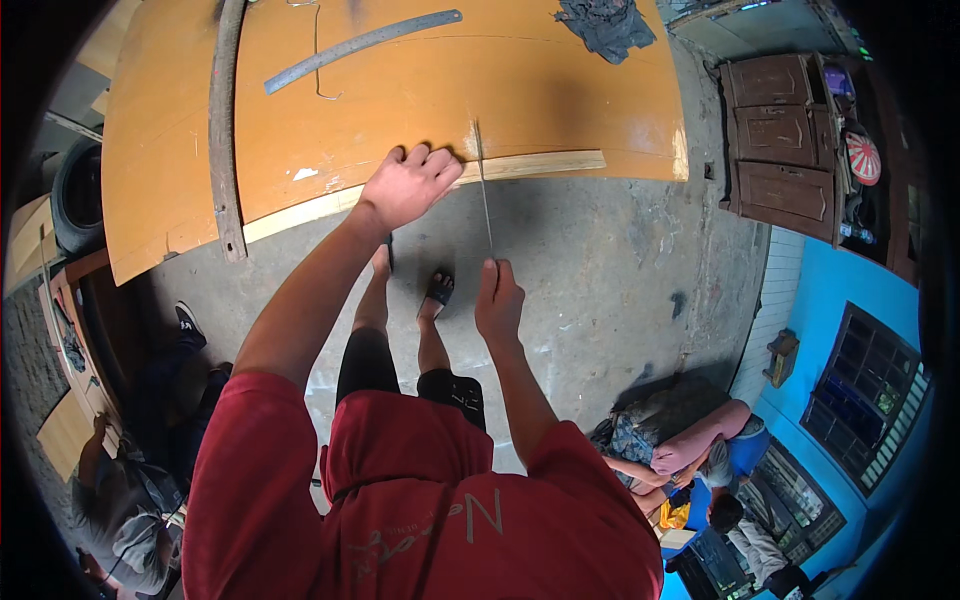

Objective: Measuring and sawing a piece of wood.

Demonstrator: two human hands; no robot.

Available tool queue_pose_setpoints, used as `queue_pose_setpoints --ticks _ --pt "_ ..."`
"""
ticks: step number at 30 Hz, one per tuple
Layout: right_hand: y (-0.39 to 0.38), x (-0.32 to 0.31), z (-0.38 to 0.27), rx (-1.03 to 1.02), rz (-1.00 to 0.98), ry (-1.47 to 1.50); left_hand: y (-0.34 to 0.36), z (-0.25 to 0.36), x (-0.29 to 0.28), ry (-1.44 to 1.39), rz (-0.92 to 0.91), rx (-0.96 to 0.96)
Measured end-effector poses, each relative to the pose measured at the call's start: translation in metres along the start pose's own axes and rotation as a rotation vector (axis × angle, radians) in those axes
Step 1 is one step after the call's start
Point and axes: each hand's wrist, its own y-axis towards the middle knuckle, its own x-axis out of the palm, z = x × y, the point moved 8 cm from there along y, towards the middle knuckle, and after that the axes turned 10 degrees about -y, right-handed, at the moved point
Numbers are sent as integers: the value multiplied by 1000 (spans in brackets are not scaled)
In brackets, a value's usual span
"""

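My left hand [410, 185] is closed over a pale wooden strip [550, 162] along the near edge of an orange-brown tabletop [400, 110], its fingers curled on top. In my right hand [500, 300] is a thin saw [484, 195], held below the table edge; the fist hides its handle. The blade points away from me and crosses the strip just right of my left hand. Pale sawdust [472, 138] lies by the blade's far end.
A metal ruler [365, 50], a bent wire [318, 60] and a dark cloth [608, 28] lie on the tabletop. A long worn bar [225, 130] crosses its left side. Dark wooden drawers [785, 135] stand right. Other people sit lower right [690, 470] and lower left [135, 500].
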Motion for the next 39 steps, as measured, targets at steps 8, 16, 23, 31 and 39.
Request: queue_pose_setpoints --ticks 8,16,23,31,39 --pt "50 3 -28 -162 138 89 5 3 -1 -13 29 20" --pt "-4 -3 2 -21 10 43 2 1 0 -14 2 1" --pt "27 3 -11 -41 33 53 4 2 0 1 3 6" --pt "34 3 -19 -93 57 36 2 1 -3 -6 31 -2" --pt "19 2 -11 -9 36 53 1 -1 1 -25 39 -10"
